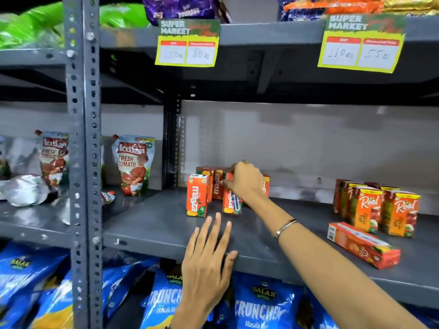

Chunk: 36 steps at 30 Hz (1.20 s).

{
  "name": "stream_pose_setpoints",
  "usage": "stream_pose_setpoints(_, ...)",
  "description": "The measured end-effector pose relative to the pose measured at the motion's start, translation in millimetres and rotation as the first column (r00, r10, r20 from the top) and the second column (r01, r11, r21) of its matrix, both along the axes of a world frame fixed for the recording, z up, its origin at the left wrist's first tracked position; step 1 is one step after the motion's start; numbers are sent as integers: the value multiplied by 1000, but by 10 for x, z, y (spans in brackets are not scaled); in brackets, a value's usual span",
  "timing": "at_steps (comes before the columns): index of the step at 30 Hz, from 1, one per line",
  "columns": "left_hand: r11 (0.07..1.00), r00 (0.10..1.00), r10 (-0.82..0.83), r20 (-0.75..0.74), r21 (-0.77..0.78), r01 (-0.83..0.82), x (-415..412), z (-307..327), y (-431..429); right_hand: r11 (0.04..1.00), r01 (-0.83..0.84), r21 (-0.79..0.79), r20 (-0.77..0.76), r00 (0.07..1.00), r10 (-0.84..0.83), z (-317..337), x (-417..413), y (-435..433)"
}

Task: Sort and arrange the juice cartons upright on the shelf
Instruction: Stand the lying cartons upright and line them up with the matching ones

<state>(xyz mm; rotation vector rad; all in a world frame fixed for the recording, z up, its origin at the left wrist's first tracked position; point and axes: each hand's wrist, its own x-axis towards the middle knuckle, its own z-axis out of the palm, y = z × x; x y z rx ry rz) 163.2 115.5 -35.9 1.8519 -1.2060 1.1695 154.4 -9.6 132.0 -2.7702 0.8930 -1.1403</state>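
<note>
Small orange Maaza cartons stand upright in a cluster on the grey shelf (152,224). One front carton (196,195) stands alone at the left of the cluster. My right hand (245,180) grips the top of another Maaza carton (231,203) that stands on the shelf beside it. More Maaza cartons (215,184) stand behind. My left hand (206,264) hovers open over the shelf's front edge, fingers spread, holding nothing. At the right, several taller Real cartons (384,207) stand upright, and one Real carton (363,244) lies flat in front of them.
Tomato sauce pouches (133,162) stand on the shelf at the left, past a grey perforated upright post (83,162). Blue chip bags (263,302) fill the shelf below. Price tags (187,43) hang from the shelf above. Bare shelf lies between the two carton groups.
</note>
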Motion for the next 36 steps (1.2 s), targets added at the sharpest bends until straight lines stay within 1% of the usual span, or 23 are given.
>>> stream_pose_setpoints(5, 1000, 1000, -5, 8, -3, 5, 13, -3, 1, 995, -6, -102, -121, 993, -6, -56, 55, -27)
stream_pose_setpoints(7, 1000, 1000, -15, 12, -22, 16, 21, -4, -5, 995, 15, -94, -171, 985, -31, 9, 26, -69)
stream_pose_setpoints(9, 999, 1000, -16, 21, -37, 16, 28, -6, -16, 1000, -6, -22, -177, 984, 2, 86, -9, -129)
stream_pose_setpoints(11, 999, 1000, -18, 24, -48, 19, 29, -12, -21, 985, -142, 99, -197, 967, 159, 153, -28, -185)
stream_pose_setpoints(13, 998, 999, -20, 29, -56, 22, 34, -14, -24, 930, -268, 251, -234, 916, 327, 206, -55, -198)
stream_pose_setpoints(14, 998, 999, -21, 33, -59, 23, 37, -16, -27, 907, -295, 299, -245, 895, 372, 220, -70, -199)
stream_pose_setpoints(15, 998, 999, -20, 35, -59, 22, 39, -18, -28, 905, -296, 305, -255, 890, 377, 228, -71, -210)
stream_pose_setpoints(16, 998, 999, -18, 38, -59, 20, 39, -21, -28, 919, -281, 275, -265, 897, 354, 230, -64, -224)
stream_pose_setpoints(19, 998, 999, -5, 46, -55, 8, 38, -17, -28, 981, -164, 101, -301, 935, 187, 214, -47, -258)
stream_pose_setpoints(20, 998, 999, -3, 48, -56, 6, 37, -16, -28, 986, -142, 83, -300, 940, 161, 203, -48, -262)
stream_pose_setpoints(22, 998, 999, -2, 50, -59, 5, 33, -15, -26, 979, -151, 135, -331, 925, 188, 197, -43, -294)
stream_pose_setpoints(23, 998, 999, -3, 50, -58, 6, 31, -16, -29, 966, -169, 196, -355, 906, 230, 198, -52, -312)
stream_pose_setpoints(24, 998, 999, -4, 49, -57, 6, 31, -18, -29, 940, -200, 277, -357, 887, 294, 203, -72, -323)
stream_pose_setpoints(26, 998, 999, -3, 47, -58, 6, 36, -24, -29, 844, -286, 453, -270, 859, 436, 208, -126, -347)
stream_pose_setpoints(28, 998, 999, -2, 42, -58, 5, 36, -29, -30, 759, -361, 542, -180, 832, 524, 212, -176, -397)
stream_pose_setpoints(30, 998, 999, -3, 39, -58, 5, 40, -29, -32, 742, -388, 546, -147, 828, 541, 205, -184, -436)
stream_pose_setpoints(34, 998, 999, 1, 48, -63, 2, 47, -33, -36, 810, -388, 440, -154, 856, 494, 170, -131, -478)
stream_pose_setpoints(35, 998, 999, 1, 46, -65, 2, 47, -35, -38, 817, -377, 435, -161, 861, 483, 164, -118, -482)
stream_pose_setpoints(36, 998, 999, 1, 45, -66, 2, 46, -34, -39, 805, -383, 453, -153, 856, 493, 160, -116, -475)
